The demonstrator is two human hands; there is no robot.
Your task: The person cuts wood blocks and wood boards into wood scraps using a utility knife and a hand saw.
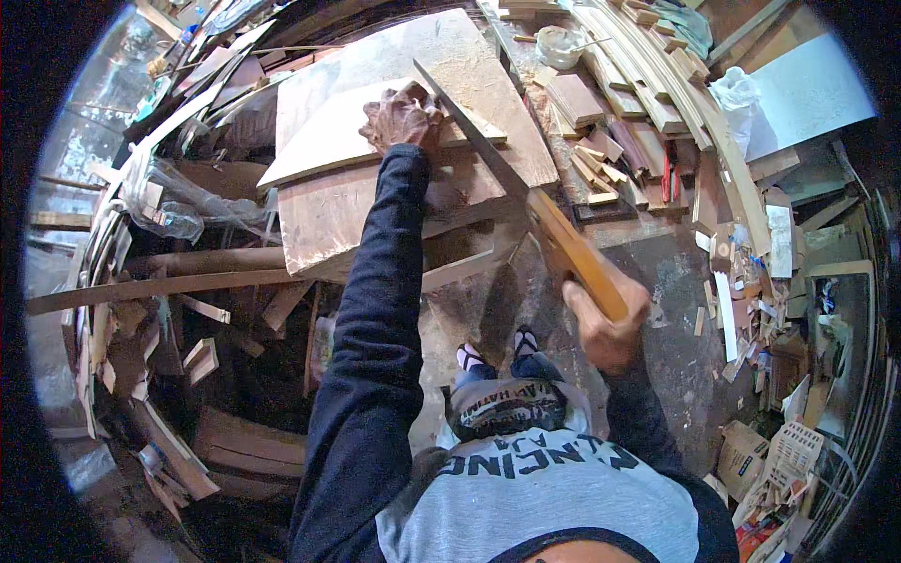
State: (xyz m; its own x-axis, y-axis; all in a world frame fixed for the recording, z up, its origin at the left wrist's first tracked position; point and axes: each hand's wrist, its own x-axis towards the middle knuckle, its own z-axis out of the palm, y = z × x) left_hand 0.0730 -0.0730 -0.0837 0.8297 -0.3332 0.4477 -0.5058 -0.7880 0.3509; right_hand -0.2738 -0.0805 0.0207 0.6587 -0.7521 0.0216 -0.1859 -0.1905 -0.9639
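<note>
My right hand is closed around the yellow-orange handle of a handsaw. Its long, tapering blade slants up and to the left, passing just right of my left hand. That left hand bears down on a pale wooden board with curled fingers, gripping it; the fingertips are partly hidden. The board lies across a thick, worn wooden work surface, and its narrow right end reaches past the blade. Whether the teeth are in the wood, I cannot tell.
Sawdust covers the far part of the work surface. Wood offcuts, a red-handled tool and long strips lie to the right. Scrap wood and plastic sheeting crowd the left. A long thin strip juts out at left.
</note>
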